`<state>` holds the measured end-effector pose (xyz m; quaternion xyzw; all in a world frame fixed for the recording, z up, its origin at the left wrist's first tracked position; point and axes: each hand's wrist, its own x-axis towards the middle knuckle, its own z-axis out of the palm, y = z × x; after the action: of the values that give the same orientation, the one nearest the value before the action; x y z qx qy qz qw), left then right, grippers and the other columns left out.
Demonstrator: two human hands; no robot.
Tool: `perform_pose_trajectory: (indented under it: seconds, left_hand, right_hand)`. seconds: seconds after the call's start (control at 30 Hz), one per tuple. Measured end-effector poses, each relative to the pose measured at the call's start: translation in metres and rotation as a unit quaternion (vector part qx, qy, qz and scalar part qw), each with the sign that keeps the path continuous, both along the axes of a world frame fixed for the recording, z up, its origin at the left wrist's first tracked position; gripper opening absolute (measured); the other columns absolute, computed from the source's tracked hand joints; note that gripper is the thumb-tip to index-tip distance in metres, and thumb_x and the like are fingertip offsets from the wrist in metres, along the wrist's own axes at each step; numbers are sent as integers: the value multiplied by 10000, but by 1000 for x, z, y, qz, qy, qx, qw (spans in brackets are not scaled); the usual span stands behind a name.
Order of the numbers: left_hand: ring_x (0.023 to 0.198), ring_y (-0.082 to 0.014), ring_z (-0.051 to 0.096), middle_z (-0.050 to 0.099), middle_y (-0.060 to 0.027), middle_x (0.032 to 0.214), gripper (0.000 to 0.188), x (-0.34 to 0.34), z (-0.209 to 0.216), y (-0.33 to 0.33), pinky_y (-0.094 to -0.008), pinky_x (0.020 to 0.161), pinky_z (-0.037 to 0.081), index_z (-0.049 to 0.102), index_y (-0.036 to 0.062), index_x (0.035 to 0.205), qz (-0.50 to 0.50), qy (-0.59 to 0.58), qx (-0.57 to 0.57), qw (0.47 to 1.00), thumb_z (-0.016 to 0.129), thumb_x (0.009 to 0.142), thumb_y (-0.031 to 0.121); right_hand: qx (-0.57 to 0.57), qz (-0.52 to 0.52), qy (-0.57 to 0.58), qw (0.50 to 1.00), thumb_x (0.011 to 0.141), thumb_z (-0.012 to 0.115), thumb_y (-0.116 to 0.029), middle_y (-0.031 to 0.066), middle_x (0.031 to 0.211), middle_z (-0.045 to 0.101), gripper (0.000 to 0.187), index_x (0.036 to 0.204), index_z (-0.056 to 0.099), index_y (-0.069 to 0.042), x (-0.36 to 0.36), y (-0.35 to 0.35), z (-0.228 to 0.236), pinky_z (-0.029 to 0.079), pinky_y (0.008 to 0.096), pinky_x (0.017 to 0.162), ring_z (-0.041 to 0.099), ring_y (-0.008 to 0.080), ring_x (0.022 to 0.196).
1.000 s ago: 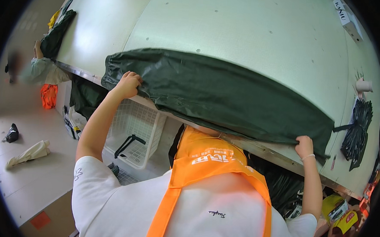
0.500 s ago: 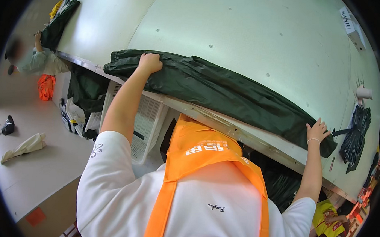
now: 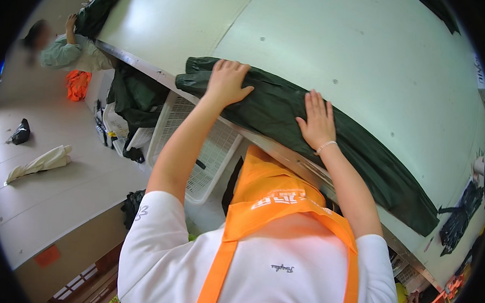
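A pair of dark green waterproof trousers [image 3: 275, 106], folded lengthwise into a long strip, lies along the near edge of the pale table [image 3: 309, 23]. Two gathered cuffs show at its left end. My left hand [image 3: 228, 85] rests on the cloth near the cuffs, its thumb spread from the fingers. Flat on the middle of the strip lies my right hand [image 3: 317, 123], fingers stretched out. Neither hand grips the cloth. The strip's right end reaches past my right forearm to the right part of the table.
White plastic baskets [image 3: 191, 143] stand under the table edge, with dark green cloth [image 3: 138, 96] hanging beside them. A tied dark bundle [image 3: 461, 218] lies at the right. Another person [image 3: 67, 49] works at the far left. A cream roll [image 3: 39, 164] and black bag [image 3: 20, 132] lie left.
My right hand has moved left from the strip's right end to its middle. My left hand has loosened from a fist on the cloth and flattened. The strip looks flatter and narrower.
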<state>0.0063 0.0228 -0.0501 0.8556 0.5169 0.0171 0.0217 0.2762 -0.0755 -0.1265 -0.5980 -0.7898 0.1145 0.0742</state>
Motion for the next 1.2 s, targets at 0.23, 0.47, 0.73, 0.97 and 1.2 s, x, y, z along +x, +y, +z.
perform_pose_trajectory:
  seconds: [0.23,0.47,0.73,0.97,1.2]
  left_hand:
    - [939,-170,569,607,-71,1023,514,-179,-11,6,-276,839,451,587,34,1125,184,-403,-203,873,795,682,193]
    - [679,-88,540,629,-12,731,381,-157,-38,40,-238,654,442,673,-44,823,391,-461,-107,790,734,774,328]
    - [987,-338,570,603,-172,1069,352,-93,-32,48,-394,820,462,580,27,1118,201,-180,230,935,666,817,189]
    - [1377,-270,230,271,-105,1483,737,114,-56,-77,-498,1104,139,307,49,1407,-122,-73,-81,986,599,818,384]
    - [1395,-292,179,228,-132,1497,761,113,-71,-67,-489,1117,84,242,32,1430,-143,-35,-56,987,550,833,389]
  right_hand:
    - [1,14,-1,1000,879,515,-366,103,1512,187,720,1452,192,-72,-5,2,4,130,434,1122,187,241,1392]
    - [2,10,10,1000,855,546,-369,101,1502,217,724,1436,236,-68,-5,6,6,152,447,1115,212,245,1384]
    - [-2,-17,54,998,848,543,-401,124,1465,291,691,1406,303,-73,1,9,9,182,467,1105,242,268,1368]
    - [51,-11,211,976,877,538,-355,124,1444,331,593,1358,385,-44,41,-12,15,200,458,1101,269,256,1360]
    - [-1,-239,0,971,811,608,-323,125,1481,261,712,1414,309,-92,251,-198,31,172,546,1078,194,301,1386]
